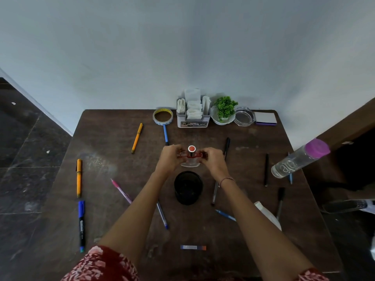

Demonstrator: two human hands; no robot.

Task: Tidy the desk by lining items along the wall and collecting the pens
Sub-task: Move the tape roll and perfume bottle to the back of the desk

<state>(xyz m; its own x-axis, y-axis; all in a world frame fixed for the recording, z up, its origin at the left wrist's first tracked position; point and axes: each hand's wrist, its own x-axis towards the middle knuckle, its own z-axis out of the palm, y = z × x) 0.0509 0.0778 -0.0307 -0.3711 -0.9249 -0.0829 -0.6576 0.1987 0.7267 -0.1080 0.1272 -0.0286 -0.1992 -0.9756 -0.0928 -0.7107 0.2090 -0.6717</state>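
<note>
A clear glass bottle with a red round cap [191,155] stands at mid-desk. My left hand [170,158] and my right hand [214,162] grip it from either side. Just in front of it sits a black pen cup [188,187]. Pens lie scattered: an orange pen [137,137], an orange marker [78,177], a blue marker [81,225], a pink pen [121,191], a blue pen [165,134], several black pens such as one [266,169] on the right.
Along the wall stand a tape roll [162,116], a white organiser [193,113], a small green plant [224,110], a glass ashtray [244,117] and a notepad [265,118]. A purple-lidded water bottle [300,159] lies at the right edge. A small eraser [193,247] lies near the front.
</note>
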